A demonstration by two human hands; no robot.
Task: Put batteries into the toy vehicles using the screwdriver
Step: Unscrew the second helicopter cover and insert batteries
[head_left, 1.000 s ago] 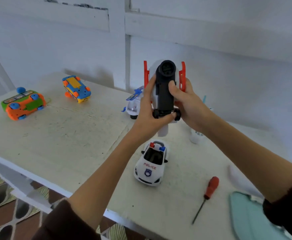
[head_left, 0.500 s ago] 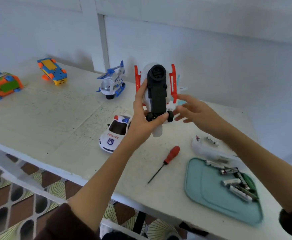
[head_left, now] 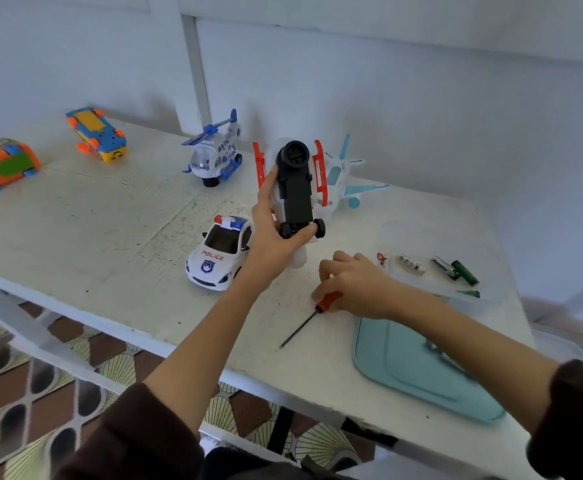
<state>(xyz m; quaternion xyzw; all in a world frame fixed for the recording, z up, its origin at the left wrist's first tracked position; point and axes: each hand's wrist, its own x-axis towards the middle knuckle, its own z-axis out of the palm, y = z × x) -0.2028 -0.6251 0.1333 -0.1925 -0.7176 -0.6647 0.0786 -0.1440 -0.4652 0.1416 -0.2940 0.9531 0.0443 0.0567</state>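
My left hand (head_left: 272, 237) grips a white toy vehicle with red side rails (head_left: 295, 188), held upright above the table with its black underside facing me. My right hand (head_left: 355, 285) is down on the table, fingers curled over the red handle of the screwdriver (head_left: 317, 311), whose dark shaft points toward the front edge. Several batteries (head_left: 454, 270) lie in a clear wrapper at the right. A white police car (head_left: 219, 254) stands just left of my left wrist.
A blue-and-white helicopter (head_left: 215, 155) and a white-and-teal plane (head_left: 347, 178) stand at the back. Two orange and blue toys (head_left: 97, 135) (head_left: 0, 164) lie upside down at the far left. A teal tray (head_left: 421, 372) sits at the front right, under my right forearm.
My right hand has left the held toy and dropped to the screwdriver on the table. My view has swung right and down. The left hand keeps the toy upright.
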